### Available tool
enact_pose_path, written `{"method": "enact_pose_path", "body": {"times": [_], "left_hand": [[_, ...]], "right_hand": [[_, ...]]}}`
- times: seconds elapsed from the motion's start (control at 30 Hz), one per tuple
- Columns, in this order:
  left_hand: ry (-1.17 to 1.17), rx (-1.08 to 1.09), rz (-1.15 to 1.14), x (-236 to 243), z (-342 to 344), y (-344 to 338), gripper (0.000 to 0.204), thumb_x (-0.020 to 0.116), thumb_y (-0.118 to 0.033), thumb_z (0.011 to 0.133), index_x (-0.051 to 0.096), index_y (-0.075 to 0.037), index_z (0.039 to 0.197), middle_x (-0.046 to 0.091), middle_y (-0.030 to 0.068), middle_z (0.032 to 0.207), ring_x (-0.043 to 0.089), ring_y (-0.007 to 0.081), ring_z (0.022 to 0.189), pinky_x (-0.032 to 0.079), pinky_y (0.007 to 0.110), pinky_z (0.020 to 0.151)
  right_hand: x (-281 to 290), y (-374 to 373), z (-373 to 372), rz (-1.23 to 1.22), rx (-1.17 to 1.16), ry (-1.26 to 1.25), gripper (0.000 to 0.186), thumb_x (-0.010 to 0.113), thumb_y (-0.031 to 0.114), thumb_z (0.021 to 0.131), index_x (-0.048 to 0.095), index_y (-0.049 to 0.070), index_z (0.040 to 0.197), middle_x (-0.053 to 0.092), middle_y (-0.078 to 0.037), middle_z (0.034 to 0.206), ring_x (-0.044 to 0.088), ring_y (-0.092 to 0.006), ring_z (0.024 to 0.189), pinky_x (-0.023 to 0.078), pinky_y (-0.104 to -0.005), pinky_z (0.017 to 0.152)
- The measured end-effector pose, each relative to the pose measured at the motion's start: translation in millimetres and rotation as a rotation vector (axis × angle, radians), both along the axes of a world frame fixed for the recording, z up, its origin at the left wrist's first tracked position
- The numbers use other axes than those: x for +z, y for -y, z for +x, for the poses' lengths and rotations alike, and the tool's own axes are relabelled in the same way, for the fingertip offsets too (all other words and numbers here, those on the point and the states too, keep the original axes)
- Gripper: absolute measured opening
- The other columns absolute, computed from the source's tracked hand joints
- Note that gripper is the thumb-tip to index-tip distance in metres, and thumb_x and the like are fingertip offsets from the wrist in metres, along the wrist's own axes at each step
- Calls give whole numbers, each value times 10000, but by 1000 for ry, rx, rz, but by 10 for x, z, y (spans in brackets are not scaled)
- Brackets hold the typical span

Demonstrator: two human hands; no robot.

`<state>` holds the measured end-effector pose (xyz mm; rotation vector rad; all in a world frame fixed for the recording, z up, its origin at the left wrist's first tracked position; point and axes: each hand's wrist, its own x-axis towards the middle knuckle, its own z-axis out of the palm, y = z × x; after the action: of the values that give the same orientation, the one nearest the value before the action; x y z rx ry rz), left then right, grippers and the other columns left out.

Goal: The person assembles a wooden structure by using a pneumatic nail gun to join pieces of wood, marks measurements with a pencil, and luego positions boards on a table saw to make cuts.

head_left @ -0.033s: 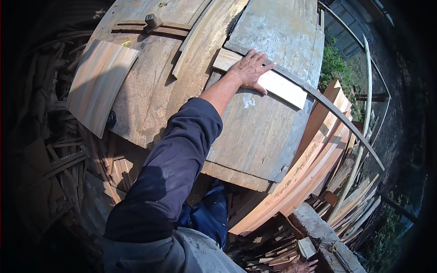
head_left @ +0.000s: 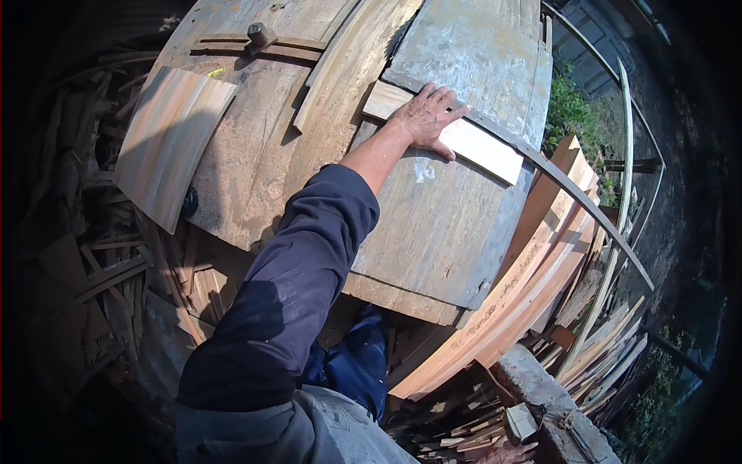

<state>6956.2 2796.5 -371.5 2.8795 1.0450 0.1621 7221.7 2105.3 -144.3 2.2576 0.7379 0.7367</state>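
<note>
Faint dark marks on the grey shirt (head_left: 340, 431) at the lower edge are too indistinct to read as writing. A small yellow-green patch (head_left: 217, 73) shows beside the striped panel (head_left: 174, 143) at the left (whether it is a label or just paint, I can't tell). The white smear (head_left: 423, 172) on the wooden worktop (head_left: 417, 240) looks like paint rather than lettering.

The short pale board (head_left: 483, 151) lies directly under the left hand (head_left: 425, 121), flat on the worktop, with one end showing to the left of the hand and a longer stretch to the right. That hand is spread wide, palm down, thumb apart from the fingers, pressing on the board rather than gripping it. Its fingertips reach the long dark strip (head_left: 558, 173), which runs along the board's far edge and then out past the worktop on the right.

The right hand (head_left: 506, 452) is cut off by the lower edge, down beside a small light block (head_left: 521, 422) and a heap of offcuts (head_left: 464, 433); I can't tell whether it holds anything. Reddish planks (head_left: 495, 317) lean by the worktop's right side. On the far left part of the worktop, a dark blocky piece (head_left: 260, 36) sits across two narrow dark strips (head_left: 297, 51).
</note>
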Motion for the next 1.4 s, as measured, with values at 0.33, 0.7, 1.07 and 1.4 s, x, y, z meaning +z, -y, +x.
{"method": "enact_pose_path", "body": {"times": [0.33, 0.7, 1.07, 1.4], "left_hand": [[-45, 19, -29, -1, 23, -68, 1162, 556, -890, 669, 298, -183, 1553, 329, 193, 1546, 232, 345, 1477, 100, 494, 1236], [-19, 7, -28, -34, 40, -61, 1171, 558, -895, 660, 306, -175, 1549, 337, 203, 1538, 235, 358, 1473, 97, 496, 1236], [-27, 8, -75, 62, 145, -335, 1196, 580, -901, 630, 317, -177, 1545, 318, 195, 1557, 211, 359, 1485, 97, 490, 1243], [26, 29, -34, -128, 171, -617, 1181, 584, -903, 622, 348, -187, 1531, 339, 191, 1548, 235, 355, 1477, 100, 481, 1248]], "right_hand": [[-424, 41, 47, 54, 36, 22, 652, 619, 332, 948, 382, 62, 1492, 430, -238, 1468, 412, -395, 1363, 329, -496, 1127], [-572, -58, 101, 111, 121, 29, 648, 617, 316, 952, 380, 40, 1488, 432, -249, 1466, 413, -404, 1362, 327, -493, 1136], [-1650, -2399, 152, 1036, 328, -1082, 623, 653, 130, 948, 359, -30, 1473, 444, -241, 1463, 455, -320, 1343, 341, -416, 1138], [-2302, -5451, 259, 816, 497, -1725, 890, 786, 336, 847, 304, 30, 1530, 350, -241, 1543, 364, -322, 1424, 327, -420, 1153]]}}
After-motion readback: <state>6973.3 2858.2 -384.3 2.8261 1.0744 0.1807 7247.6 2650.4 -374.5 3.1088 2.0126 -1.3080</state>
